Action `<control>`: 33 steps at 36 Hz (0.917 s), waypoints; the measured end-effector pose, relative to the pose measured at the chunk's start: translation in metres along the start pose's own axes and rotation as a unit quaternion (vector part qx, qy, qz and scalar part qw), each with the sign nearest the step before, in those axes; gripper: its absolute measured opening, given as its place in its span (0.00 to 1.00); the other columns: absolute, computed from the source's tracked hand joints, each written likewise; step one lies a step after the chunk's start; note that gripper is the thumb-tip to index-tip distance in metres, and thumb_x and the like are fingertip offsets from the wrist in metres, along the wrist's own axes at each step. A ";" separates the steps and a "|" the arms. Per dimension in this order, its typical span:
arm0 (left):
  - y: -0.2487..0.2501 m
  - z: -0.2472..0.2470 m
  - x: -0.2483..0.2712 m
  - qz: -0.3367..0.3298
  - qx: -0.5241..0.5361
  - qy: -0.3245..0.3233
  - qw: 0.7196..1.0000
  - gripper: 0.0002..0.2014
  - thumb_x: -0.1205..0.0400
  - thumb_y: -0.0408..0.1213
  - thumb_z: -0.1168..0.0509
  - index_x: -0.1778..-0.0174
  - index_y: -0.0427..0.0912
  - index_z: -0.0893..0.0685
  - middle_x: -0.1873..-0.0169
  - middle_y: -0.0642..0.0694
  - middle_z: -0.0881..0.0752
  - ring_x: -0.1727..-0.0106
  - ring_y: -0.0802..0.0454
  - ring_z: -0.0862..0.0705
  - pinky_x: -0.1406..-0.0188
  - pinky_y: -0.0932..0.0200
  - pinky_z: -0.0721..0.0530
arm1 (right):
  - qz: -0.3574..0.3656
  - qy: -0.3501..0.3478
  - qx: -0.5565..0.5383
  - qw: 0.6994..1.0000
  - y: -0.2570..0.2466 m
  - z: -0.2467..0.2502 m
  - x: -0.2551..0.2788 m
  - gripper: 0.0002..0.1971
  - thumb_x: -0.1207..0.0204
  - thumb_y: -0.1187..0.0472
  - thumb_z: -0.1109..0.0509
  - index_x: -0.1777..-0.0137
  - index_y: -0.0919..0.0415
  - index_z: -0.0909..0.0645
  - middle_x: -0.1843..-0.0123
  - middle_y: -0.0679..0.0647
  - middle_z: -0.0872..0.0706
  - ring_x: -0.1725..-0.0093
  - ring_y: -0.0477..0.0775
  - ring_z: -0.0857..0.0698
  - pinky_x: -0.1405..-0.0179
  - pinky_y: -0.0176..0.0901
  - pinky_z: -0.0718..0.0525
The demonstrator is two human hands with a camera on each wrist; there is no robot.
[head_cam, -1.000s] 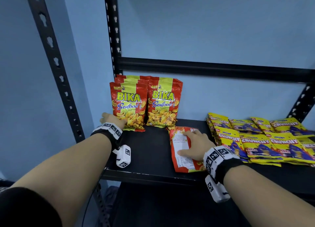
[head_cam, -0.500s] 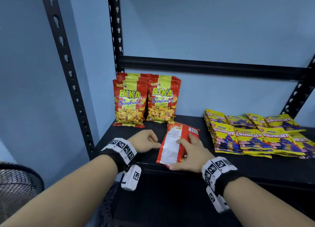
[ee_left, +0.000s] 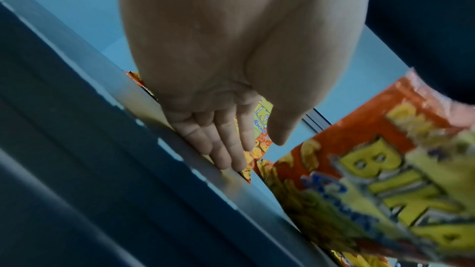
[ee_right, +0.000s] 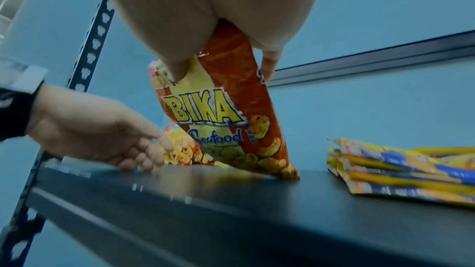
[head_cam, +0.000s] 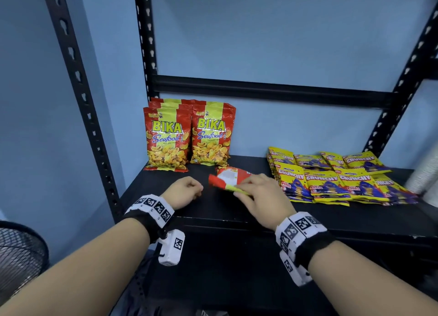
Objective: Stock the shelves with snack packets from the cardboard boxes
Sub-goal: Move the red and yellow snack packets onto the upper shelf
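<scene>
A: Right, nearest first: how many hands, and what do they hold?

B: Two. The right hand (head_cam: 262, 193) pinches the top edge of one Bika Seafood packet (ee_right: 226, 113), thumb on its front and fingers behind, so the packet hangs below the grip, tilted, its bottom corner touching the black shelf (head_cam: 237, 211). The left hand (head_cam: 183, 191) holds nothing; its fingers (ee_right: 151, 153) are loosely bent, tips on the shelf just left of that packet.

A: And farther back?

B: Two front upright Bika Seafood packets (head_cam: 167, 139) stand side by side at the rear left, with more tucked behind; I cannot count those. To the right, well apart from the held packet, flat stacks of yellow Crunchy packets (head_cam: 327, 183) lie in two rows, their number unclear
</scene>
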State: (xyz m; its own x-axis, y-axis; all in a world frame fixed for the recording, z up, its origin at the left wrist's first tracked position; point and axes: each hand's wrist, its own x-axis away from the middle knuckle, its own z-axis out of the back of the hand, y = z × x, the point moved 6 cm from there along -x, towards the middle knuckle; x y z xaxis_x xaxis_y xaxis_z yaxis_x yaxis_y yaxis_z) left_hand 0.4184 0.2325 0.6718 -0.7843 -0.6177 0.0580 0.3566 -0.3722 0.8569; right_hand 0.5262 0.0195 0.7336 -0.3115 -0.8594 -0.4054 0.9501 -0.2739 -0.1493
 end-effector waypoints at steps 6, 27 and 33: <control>0.001 -0.009 0.001 -0.002 -0.046 -0.020 0.999 0.29 0.19 0.50 0.26 0.24 0.48 0.26 0.45 0.48 0.13 0.47 0.55 0.13 0.53 0.64 0.20 | -0.045 0.118 -0.162 0.979 0.001 0.053 -0.014 0.13 0.12 0.49 0.34 0.49 0.55 0.10 0.67 0.46 0.18 0.66 0.44 0.22 0.65 0.44 0.26; 0.002 -0.014 0.021 -0.004 0.290 -0.056 0.955 0.09 0.11 0.40 0.35 0.52 0.39 0.25 0.51 0.32 0.16 0.47 0.36 0.18 0.35 0.39 0.15 | -0.345 0.218 -0.437 0.801 0.080 0.017 0.000 0.05 0.20 0.51 0.29 0.51 0.50 0.19 0.51 0.57 0.09 0.54 0.65 0.09 0.53 0.68 0.09; -0.013 0.004 0.022 0.031 0.251 0.029 0.967 0.11 0.10 0.35 0.37 0.58 0.41 0.27 0.66 0.39 0.21 0.66 0.47 0.18 0.68 0.54 0.14 | -0.355 0.136 -0.297 0.876 0.090 -0.015 0.010 0.21 0.14 0.49 0.33 0.67 0.59 0.27 0.68 0.54 0.23 0.64 0.58 0.23 0.63 0.49 0.29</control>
State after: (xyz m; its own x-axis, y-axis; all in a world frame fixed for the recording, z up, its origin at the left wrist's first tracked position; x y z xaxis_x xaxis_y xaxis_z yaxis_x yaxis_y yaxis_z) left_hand 0.3943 0.2264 0.6646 -0.7343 -0.6712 0.1018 0.0997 0.0417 0.9941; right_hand 0.6080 -0.0071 0.7024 -0.8899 -0.4063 -0.2072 0.3631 -0.3562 -0.8610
